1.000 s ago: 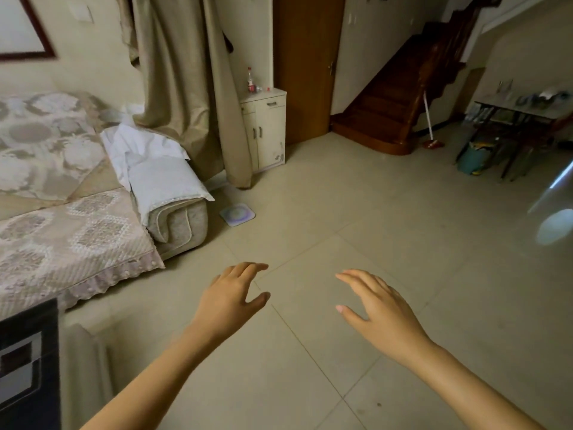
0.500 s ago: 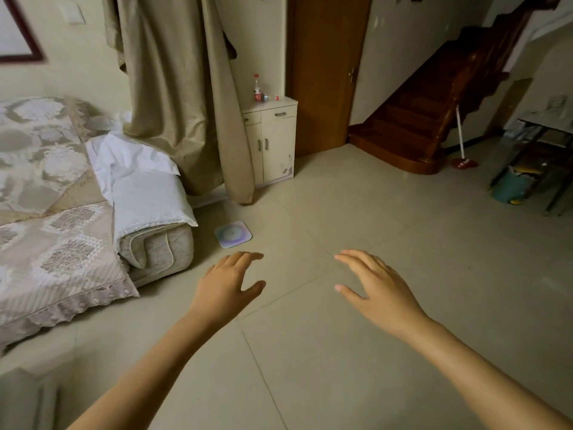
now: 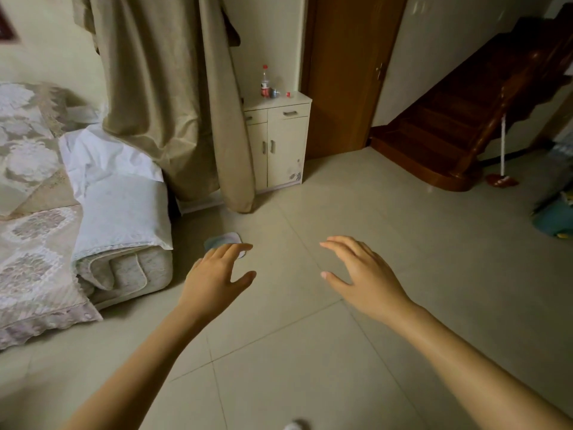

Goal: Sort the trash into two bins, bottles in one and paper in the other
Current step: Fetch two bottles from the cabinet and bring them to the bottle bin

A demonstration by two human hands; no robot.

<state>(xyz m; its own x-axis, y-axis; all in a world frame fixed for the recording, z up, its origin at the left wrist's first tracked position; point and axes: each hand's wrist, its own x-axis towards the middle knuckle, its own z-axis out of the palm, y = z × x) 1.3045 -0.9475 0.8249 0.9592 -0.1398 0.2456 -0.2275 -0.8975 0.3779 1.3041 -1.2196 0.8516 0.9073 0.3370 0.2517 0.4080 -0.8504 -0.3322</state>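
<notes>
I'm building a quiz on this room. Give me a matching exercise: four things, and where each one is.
Things:
1. bottle
2. curtain
3. white sheet
4. mop

Places:
A. leaning at the foot of the staircase
B. draped over the sofa arm
C. standing on the small cabinet
D. hanging between sofa and cabinet

Pairs: 1-C, 2-D, 3-B, 4-A

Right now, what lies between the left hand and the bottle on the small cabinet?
In the head view, a flat square pad by the left hand, then bare floor tile up to the cabinet carrying the bottle.
</notes>
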